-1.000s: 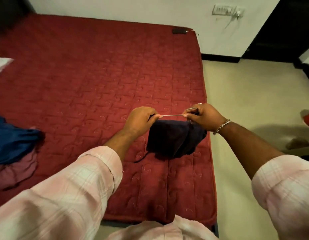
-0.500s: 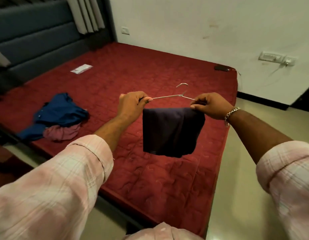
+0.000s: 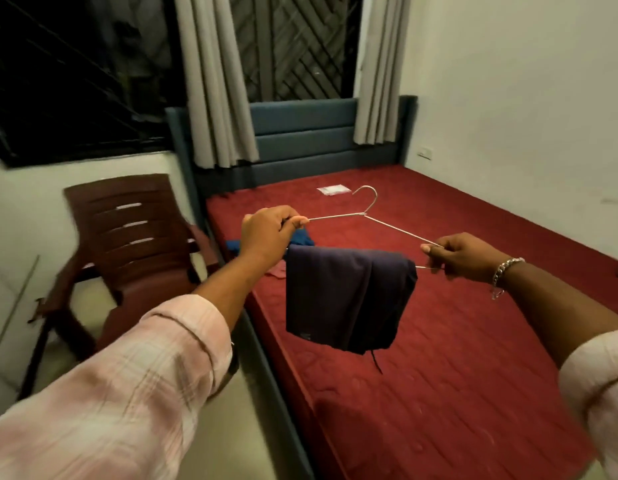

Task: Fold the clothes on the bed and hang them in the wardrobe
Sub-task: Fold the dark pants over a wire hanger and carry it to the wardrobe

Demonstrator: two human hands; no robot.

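Note:
A thin metal hanger (image 3: 364, 213) is held level in the air above the red bed (image 3: 456, 341). My left hand (image 3: 266, 233) grips its left end and my right hand (image 3: 463, 256) pinches its right end. A folded dark navy garment (image 3: 345, 299) hangs over the hanger's bottom bar between my hands, with a cord dangling below it. More clothes lie on the bed behind my left hand: a blue piece (image 3: 302, 239) and a pink one (image 3: 278, 270), both partly hidden.
A brown plastic chair (image 3: 127, 237) stands left of the bed, against the wall under a dark window. The blue headboard (image 3: 300, 133) and grey curtains (image 3: 214, 81) are at the far end. A small white packet (image 3: 333, 189) lies on the mattress.
The view has swung left from the foot of the bed to the headboard and chair. Both hands have lifted the hanger with the garment off the mattress and still hold its ends.

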